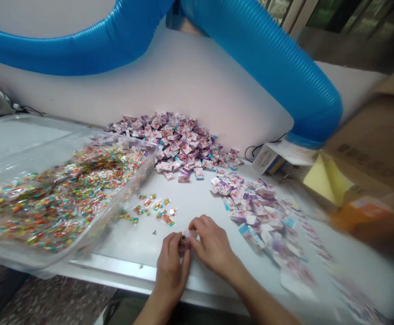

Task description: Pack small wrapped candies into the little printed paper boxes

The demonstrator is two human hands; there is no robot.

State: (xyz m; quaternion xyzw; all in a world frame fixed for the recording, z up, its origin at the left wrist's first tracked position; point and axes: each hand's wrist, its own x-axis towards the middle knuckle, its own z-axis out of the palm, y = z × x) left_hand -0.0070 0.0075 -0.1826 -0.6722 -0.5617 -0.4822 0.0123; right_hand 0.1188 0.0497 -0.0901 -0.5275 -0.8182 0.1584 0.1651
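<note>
Together, both hands' fingers (pixel 186 246) pinch one small packet (pixel 185 238).

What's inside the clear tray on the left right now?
The clear tray holds a heap of small clear packets of multicoloured pieces. Its floor beneath them is covered.

Hands: two, left hand (pixel 172 264) and right hand (pixel 213 247), same person.
Small packet (pixel 187 236) pinched between both hands: one.
Blue ribbed hose (pixel 278 67): two runs meeting at top edge; one piece or two, cannot tell.
Clear tray (pixel 146 168): one; coloured sachets inside past counting.
Loose coloured sachets (pixel 156 210) on table (pixel 139 246): roughly ten.
Purple-pink packet heap (pixel 179 142) by wall: one, pieces too many to count.
Second packet spread (pixel 257 212) at right: one, partly blurred, uncounted.
White carton (pixel 266 159): one.
Yellow sheet (pixel 325 180): one.
</note>
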